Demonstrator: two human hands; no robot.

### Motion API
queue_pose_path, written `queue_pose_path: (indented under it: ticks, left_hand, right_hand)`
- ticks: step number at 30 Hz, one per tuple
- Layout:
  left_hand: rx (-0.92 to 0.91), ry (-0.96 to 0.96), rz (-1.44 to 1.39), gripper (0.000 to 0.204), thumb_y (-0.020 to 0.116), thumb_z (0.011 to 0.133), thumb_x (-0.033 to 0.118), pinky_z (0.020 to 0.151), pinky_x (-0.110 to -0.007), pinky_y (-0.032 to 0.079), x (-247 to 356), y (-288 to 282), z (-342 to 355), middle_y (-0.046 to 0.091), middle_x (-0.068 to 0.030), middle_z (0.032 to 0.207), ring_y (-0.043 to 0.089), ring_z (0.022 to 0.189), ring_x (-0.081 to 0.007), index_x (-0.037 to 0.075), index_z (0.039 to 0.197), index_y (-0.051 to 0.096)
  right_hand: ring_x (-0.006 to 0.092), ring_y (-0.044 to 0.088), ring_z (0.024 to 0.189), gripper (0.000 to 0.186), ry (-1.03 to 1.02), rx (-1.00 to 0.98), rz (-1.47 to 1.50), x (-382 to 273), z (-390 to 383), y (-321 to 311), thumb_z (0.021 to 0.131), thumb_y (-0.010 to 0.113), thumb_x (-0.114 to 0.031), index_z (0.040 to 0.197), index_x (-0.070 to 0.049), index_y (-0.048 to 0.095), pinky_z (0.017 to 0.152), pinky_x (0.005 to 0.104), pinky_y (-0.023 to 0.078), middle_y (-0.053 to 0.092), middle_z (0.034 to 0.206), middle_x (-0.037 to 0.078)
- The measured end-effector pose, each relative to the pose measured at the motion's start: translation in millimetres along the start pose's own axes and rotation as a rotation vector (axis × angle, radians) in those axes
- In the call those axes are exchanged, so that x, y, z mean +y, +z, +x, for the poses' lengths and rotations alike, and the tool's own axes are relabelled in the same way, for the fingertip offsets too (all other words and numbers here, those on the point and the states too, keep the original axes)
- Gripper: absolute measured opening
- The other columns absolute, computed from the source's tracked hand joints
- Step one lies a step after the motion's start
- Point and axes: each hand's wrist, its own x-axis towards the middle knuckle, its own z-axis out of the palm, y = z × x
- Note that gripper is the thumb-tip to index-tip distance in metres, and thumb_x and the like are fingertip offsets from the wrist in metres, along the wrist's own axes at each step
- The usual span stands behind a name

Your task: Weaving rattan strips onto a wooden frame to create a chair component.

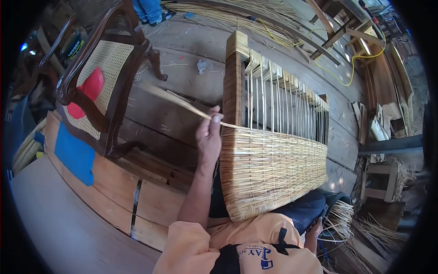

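My left hand [210, 132] is raised at the left edge of a woven wicker panel [273, 166], its fingers pinched on a pale cane strand [185, 104]. One side of the strand runs to the panel's frame at the top of the weave; the other stretches up and left, smeared by motion. The panel leans on my lap, its lower part densely woven, its upper part bare upright strands within a wooden frame [232, 91]. Low at the right, my right hand [315, 227] is beside my knee, near a dark bucket [340, 198]; its fingers are mostly hidden.
A carved wooden armchair [102, 91] with a cane seat and a red cloth [89, 93] stands at left. A blue sheet [74, 153] lies on boards below it. Long cane bundles [273, 20] and a yellow cord [349, 77] lie on the plank floor. Another person's legs [149, 10] show at the top.
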Motion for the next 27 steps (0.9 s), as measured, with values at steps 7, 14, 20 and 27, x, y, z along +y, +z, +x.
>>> queue_pose_path:
  ticks: [7,14,20,27]
  left_hand:
    - [0.095,-0.635,-0.623,0.029,0.055,0.092,0.029,0.086,-0.033,0.046,-76.4,-27.0,-3.1,0.062,-0.0093,0.104,0.057,0.096,-0.0171,0.004,0.107,0.059]
    - [0.084,-0.823,-0.662,0.022,0.053,0.093,0.022,0.079,-0.034,0.05,-96.1,-20.5,2.3,0.062,-0.0087,0.091,0.06,0.084,-0.0204,0.001,0.101,0.057]
    - [0.1,-0.87,-0.563,0.017,0.054,0.093,0.018,0.078,-0.034,0.05,-86.6,-19.4,7.9,0.063,-0.0089,0.089,0.06,0.083,-0.0192,0.002,0.09,0.059]
    - [0.139,-0.844,-0.49,0.014,0.056,0.091,0.016,0.076,-0.033,0.051,-88.2,-20.9,6.8,0.061,-0.0079,0.087,0.059,0.081,-0.0185,0.002,0.094,0.058]
  right_hand:
    - [0.0076,0.034,0.038,0.028,-0.034,0.011,-0.008,-13.1,-15.3,13.8,0.092,0.049,-0.036,0.075,-0.014,0.046,0.032,0.0225,0.025,0.037,0.054,-0.004]
    - [0.0071,0.032,0.036,0.031,0.011,0.006,-0.015,-11.8,-13.6,14.9,0.092,0.048,-0.038,0.07,-0.017,0.044,0.031,0.0225,0.024,0.035,0.052,-0.006]
    - [0.0071,0.032,0.036,0.033,0.063,0.081,-0.055,-13.8,-8.9,14.0,0.09,0.05,-0.042,0.067,-0.02,0.043,0.031,0.0219,0.024,0.034,0.05,-0.007]
    - [0.0069,0.03,0.036,0.029,0.028,0.05,-0.023,-12.4,-9.5,12.0,0.091,0.049,-0.04,0.071,-0.02,0.045,0.032,0.0221,0.022,0.034,0.052,-0.007]
